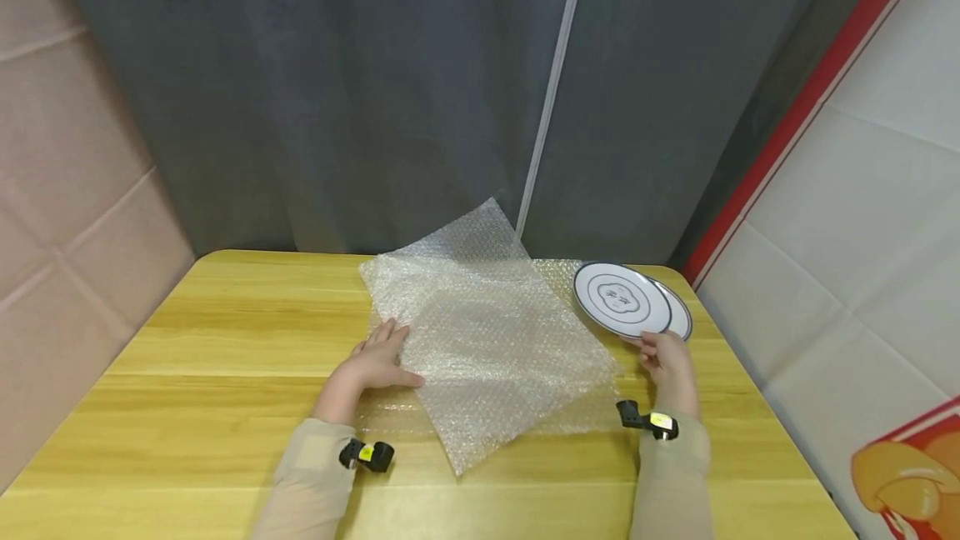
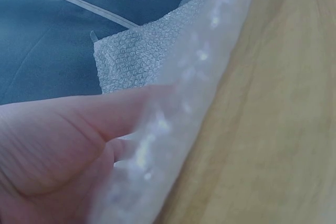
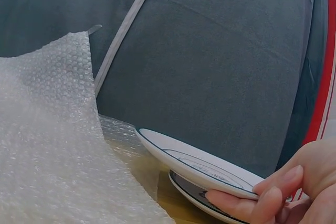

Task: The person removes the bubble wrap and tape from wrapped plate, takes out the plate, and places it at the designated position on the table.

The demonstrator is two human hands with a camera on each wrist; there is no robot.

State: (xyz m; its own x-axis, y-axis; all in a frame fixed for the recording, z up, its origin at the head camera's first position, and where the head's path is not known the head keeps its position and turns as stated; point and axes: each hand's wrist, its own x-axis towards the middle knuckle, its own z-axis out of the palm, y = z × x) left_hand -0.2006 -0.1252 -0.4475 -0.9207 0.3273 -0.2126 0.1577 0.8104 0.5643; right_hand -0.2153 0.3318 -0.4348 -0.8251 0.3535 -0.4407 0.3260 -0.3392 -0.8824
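Note:
Two white plates with dark rims are at the right rear of the table. My right hand (image 1: 663,357) pinches the near edge of the upper plate (image 1: 621,300), thumb above and fingers beneath, as the right wrist view shows. That plate is tilted and raised over the lower plate (image 1: 678,311), which is partly hidden. A sheet of bubble wrap (image 1: 495,348) lies turned askew over another bubble wrap sheet (image 1: 577,419). My left hand (image 1: 378,361) rests with spread fingers on the left edge of the wrap; the left wrist view shows its thumb against the sheet.
A yellow wooden table (image 1: 225,373) carries everything. Behind it hangs a dark grey curtain (image 1: 337,107) with a pale strip. A pinkish wall (image 1: 75,148) stands at left, a white panel (image 1: 847,215) with red edging at right. The wrap's far corner rises against the curtain.

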